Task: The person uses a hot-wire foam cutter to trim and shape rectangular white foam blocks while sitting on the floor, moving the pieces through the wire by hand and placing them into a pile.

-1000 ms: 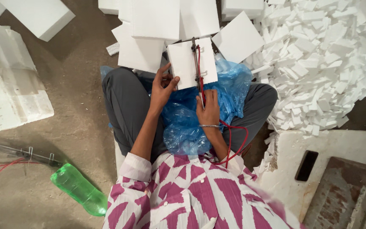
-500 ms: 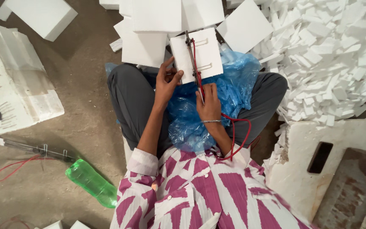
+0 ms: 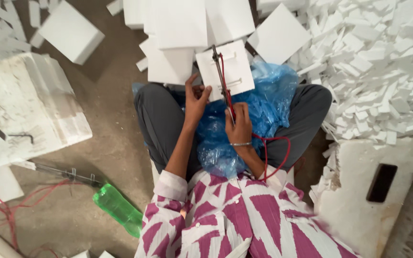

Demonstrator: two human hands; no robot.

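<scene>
Head view, looking straight down: the person sits cross-legged on the floor, a blue plastic sheet spread over the lap. The left hand pinches the near-left corner of a small white foam square, fingers closed on its edge. The right hand is clenched around the handle of a thin cutter tool with a red wire looping back toward the body; the tool's rod lies across the middle of the square. The square sits over the far edge of the blue sheet, just in front of a stack of larger foam slabs.

That foam looks featherlight, stiff but crumbly, so I'd judge an edge or corner pinch the safest hold.

A heap of foam offcuts fills the right side; a green bottle lies at the left.

Against half a second ago, both hands hold as they did, and the square has barely shifted.
</scene>
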